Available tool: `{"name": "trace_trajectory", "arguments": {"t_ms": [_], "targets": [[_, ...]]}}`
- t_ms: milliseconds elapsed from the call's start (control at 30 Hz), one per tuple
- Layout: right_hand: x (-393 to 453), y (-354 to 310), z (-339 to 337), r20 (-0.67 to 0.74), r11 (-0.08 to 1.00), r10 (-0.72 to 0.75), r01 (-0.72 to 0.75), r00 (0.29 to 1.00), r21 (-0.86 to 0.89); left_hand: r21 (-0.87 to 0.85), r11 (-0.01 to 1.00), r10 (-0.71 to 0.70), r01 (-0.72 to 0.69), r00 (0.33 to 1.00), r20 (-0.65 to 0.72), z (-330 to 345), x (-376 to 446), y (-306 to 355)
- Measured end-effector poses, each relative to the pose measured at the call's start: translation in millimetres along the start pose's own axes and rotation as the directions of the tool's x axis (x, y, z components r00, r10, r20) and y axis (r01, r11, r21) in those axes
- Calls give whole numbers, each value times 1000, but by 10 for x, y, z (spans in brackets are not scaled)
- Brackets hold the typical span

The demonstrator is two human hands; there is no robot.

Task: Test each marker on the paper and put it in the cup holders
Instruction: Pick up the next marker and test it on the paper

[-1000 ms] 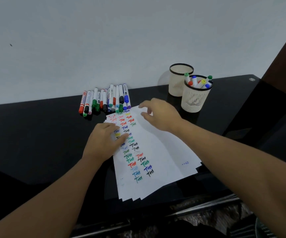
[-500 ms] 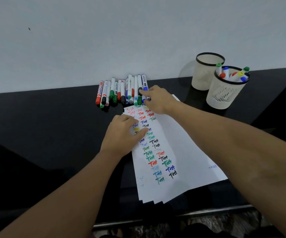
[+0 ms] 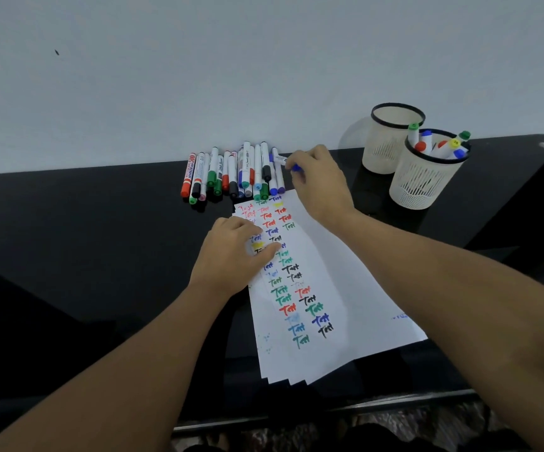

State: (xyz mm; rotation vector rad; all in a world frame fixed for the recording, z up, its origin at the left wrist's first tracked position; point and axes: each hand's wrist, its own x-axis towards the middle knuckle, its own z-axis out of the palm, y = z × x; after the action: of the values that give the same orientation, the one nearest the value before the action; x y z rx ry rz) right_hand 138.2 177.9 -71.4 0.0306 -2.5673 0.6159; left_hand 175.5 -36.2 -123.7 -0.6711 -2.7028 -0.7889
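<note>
With about 6 markers in the nearer mesh cup (image 3: 424, 177) and many left untested, the right hand (image 3: 319, 184) pinches a blue-capped marker (image 3: 285, 162) while the left hand (image 3: 231, 256) presses flat-fingered on the paper (image 3: 345, 288).

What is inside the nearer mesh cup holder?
The nearer cup holder holds several markers, caps up: green, blue, red, yellow. Their lower ends are mostly hidden behind the mesh wall; an exact count is unclear.

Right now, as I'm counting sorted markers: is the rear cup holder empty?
Cannot tell. The rear cup holder shows no markers above its rim, unlike the front cup holder, but its bottom is hidden.
</note>
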Motion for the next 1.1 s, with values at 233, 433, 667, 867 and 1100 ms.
{"name": "trace_trajectory", "arguments": {"t_ms": [233,433,667,867,1100], "targets": [[-289,-34,-347,-322,975,-20,91,946,204,6,1000,-10,9,1000,18,-23,-5,24],[-517,-98,-555,-352,946,-14,126,936,298,4,1000,-5,5,1000,6,-27,-18,30],[-574,-141,-700,110,985,-172,169,979,38,6,1000,-9,9,1000,3,-21,-23,52],[-654,-80,-581,345,1000,-14,17,938,-6,8,1000,12,-12,1000,-4,-20,-32,34],[-688,-99,-517,555,911,-66,278,830,-306,0,999,36,-36,999,-10,-57,-49,96]]}}
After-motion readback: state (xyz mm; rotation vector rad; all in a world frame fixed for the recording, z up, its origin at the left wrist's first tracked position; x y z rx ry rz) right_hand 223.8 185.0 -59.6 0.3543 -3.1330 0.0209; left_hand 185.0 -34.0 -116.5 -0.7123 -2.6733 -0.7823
